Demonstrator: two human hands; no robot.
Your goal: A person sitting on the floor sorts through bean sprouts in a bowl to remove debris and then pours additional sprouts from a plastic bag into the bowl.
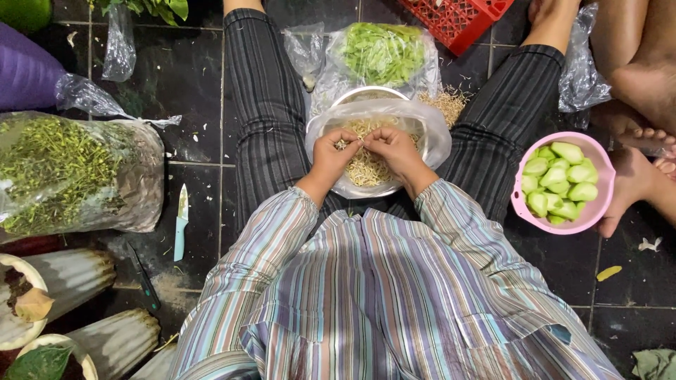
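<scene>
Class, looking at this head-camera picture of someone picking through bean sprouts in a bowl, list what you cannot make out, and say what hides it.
- What the left hand and right hand pinch: too small, covered by the fingers.
- The metal bowl: mostly hidden by its plastic bag and the bean sprouts.
- The red crate: cut off by the top edge.
- The person beside the pink bowl: only feet show, cut off at the right edge.

Colours on a dark tiled floor

Pale beige bean sprouts (367, 166) fill a silver metal bowl (359, 190); the shirt (380, 281) is striped blue, pink, brown and white, the trousers (264, 105) charcoal with thin stripes. Light green cut vegetable pieces (560, 181) lie in a pink bowl (524, 211). The knife (181, 222) is mint green, the crate (454, 17) red, the floor tiles (186, 77) glossy black.
</scene>
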